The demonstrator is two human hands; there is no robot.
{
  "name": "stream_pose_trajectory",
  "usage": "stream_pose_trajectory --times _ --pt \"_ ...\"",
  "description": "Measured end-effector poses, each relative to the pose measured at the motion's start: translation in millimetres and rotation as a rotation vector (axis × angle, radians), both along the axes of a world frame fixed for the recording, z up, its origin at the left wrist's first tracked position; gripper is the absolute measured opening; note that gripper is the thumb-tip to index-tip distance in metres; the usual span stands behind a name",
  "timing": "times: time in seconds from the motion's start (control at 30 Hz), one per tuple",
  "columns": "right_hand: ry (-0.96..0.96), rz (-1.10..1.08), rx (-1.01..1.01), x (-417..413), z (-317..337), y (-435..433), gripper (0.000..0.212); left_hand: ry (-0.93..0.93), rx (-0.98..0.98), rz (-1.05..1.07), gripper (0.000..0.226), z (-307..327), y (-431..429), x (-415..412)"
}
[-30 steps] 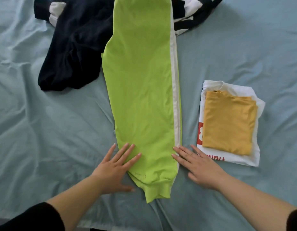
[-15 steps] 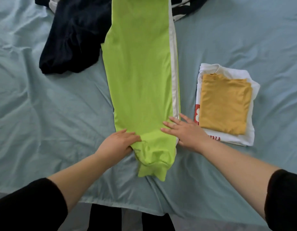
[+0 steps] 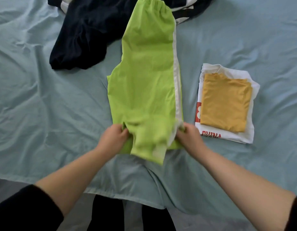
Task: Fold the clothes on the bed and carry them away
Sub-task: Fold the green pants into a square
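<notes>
Lime green trousers [image 3: 144, 77] with a white side stripe lie lengthwise down the middle of the bed, waistband at the far end. My left hand [image 3: 111, 139] grips their left edge near the cuffs. My right hand [image 3: 189, 137] grips the right, striped edge. The cuff end is lifted off the sheet and hangs between my hands. A folded mustard top [image 3: 225, 104] sits on a folded white shirt [image 3: 247, 134] with red print, to the right of the trousers.
A dark navy garment [image 3: 81, 35] lies crumpled at the far left of the trousers, with a black-and-white striped piece [image 3: 184, 12] behind the waistband. The light blue sheet [image 3: 44, 114] is wrinkled. The bed's near edge [image 3: 111, 195] runs in front of my legs.
My hands went from lying flat beside the cuffs to gripping both edges of the trousers. The cuff end has come up off the sheet and moved toward the waistband.
</notes>
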State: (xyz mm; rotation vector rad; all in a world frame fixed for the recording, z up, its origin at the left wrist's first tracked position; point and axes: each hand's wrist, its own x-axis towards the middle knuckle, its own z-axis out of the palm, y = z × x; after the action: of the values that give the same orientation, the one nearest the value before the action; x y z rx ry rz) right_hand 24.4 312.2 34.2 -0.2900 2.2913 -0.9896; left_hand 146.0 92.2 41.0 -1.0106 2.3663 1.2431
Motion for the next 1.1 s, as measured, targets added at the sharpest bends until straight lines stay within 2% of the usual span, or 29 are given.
stream_pose_trajectory --times 0.07,0.13,0.17,0.23,0.3,0.37,0.43,0.5,0.57,0.63,0.77,0.87,0.97,1.03,1.07,1.1 --pt "-0.137 -0.179 -0.032 -24 0 -21 0.038 -0.045 0.157 0.233 0.056 -6 -10 -24" --pt "-0.346 -0.286 0.004 -35 -16 -23 0.046 -0.149 0.329 0.426 0.081 -16 -18 -31" --pt "-0.417 -0.317 0.046 -35 -24 -19 0.048 -0.197 0.374 0.473 0.092 -22 -20 -29" --pt "-0.487 -0.324 0.092 -29 -33 -8 0.050 -0.223 0.356 0.484 0.097 -29 -21 -19" --pt "-0.472 -0.271 0.086 -20 -34 2 0.047 -0.141 0.289 0.401 0.084 -33 -17 -4" --pt "-0.425 -0.165 0.051 -12 -30 11 0.028 -0.090 0.243 0.202 0.058 -40 -11 16" --pt "-0.365 -0.039 0.066 2 -25 22 0.013 -0.177 0.077 -0.047 0.042 -46 -6 34" --pt "-0.348 0.027 0.112 21 -23 33 0.023 -0.270 -0.035 -0.202 0.037 -46 -2 48" --pt "-0.388 0.065 0.170 40 -22 43 0.024 -0.303 0.013 -0.253 0.035 -47 3 62" --pt "-0.454 0.017 0.145 51 -25 48 0.014 -0.305 0.114 -0.189 0.042 -48 5 72" --pt "-0.475 -0.162 0.062 42 -26 32 0.024 -0.210 0.210 0.013 0.057 -44 8 60" --pt "-0.433 -0.350 0.002 41 -33 13 0.011 -0.179 0.141 0.062 0.053 -48 15 51" --pt "-0.333 -0.474 0.078 53 -41 7 0.019 -0.219 0.122 0.121 0.046 -51 22 54" --pt "-0.284 -0.495 0.128 58 -42 4 0.024 -0.235 0.005 0.136 0.037 -46 29 52" --pt "-0.214 -0.489 0.149 59 -39 2 0.026 -0.214 -0.090 0.155 0.035 -42 33 49" --pt "-0.064 -0.447 0.178 59 -36 -1 0.030 -0.167 -0.200 0.156 0.040 -38 38 45"
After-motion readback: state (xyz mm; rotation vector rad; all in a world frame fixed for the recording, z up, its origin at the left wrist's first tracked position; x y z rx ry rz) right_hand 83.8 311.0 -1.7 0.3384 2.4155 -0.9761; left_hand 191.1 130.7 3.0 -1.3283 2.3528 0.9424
